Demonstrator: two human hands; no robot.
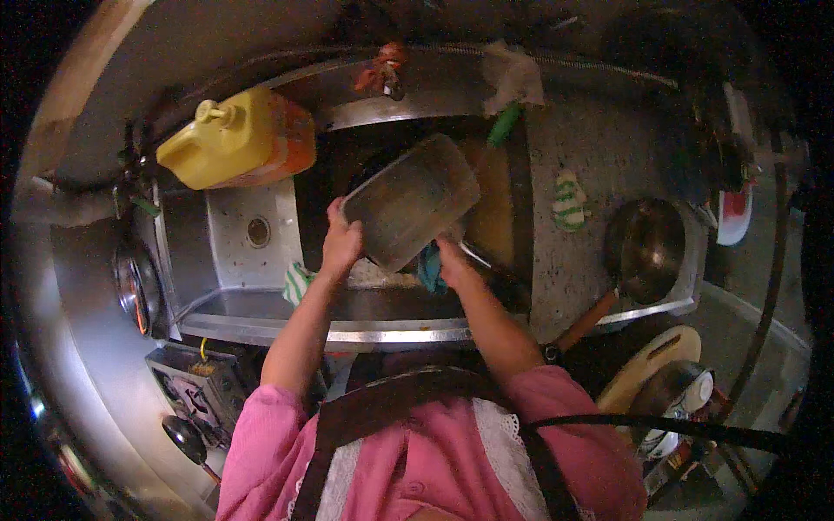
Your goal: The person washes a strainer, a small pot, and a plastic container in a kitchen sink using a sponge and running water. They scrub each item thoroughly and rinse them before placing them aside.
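A rectangular grey container [414, 202], slightly blurred, is tilted above the dark sink basin [505, 225]. My left hand [342, 244] grips its left end, thumb on the near side. At the container's lower right edge, my right hand [453, 260] holds a teal cloth [430, 268]. Whether the right fingers also bear the container's weight is hidden behind it. Just right of that hand, a thin shiny metal rod or handle [475, 255] slants down over the basin.
A large yellow jug [225, 143] stands at the back left, beside a second basin with a drain [258, 232]. Green-and-white striped cloths lie left [298, 283] and right [570, 202]. A wok [648, 251] rests on the right drainboard [554, 273]. The steel rim [397, 336] runs in front.
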